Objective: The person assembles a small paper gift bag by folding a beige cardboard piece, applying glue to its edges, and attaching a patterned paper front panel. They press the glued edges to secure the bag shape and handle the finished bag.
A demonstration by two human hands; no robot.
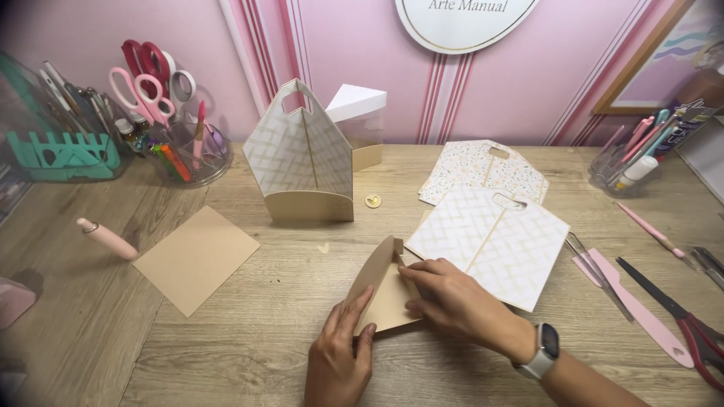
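Fingers: left hand (341, 354) fingers held together, flat against the outer wall of a folded kraft card tray (383, 290); right hand (451, 301) fingertips pressed together on the tray's inner fold, thumb tucked below — neither hand lifts it.

Kraft card tray: tan, partly folded, one wall raised; lies on the wooden table (249, 332) near its front edge, between the two hands.

Just right of the tray, touching its corner: patterned card panel (498, 245), cream lattice print, flat. Behind that, a second panel (483, 172), speckled.

Centre rear: finished paper carrier (305, 154), upright, handle cut-out on top; white-lidded box (357, 113) behind it.

Left: flat kraft square (194, 258); pink tube (107, 237); clear holder with scissors (162, 113).

Right edge: pink spatula tool (637, 305), red-handled scissors (690, 324) — well apart from the hands.

Smartwatch (544, 348) on right wrist.
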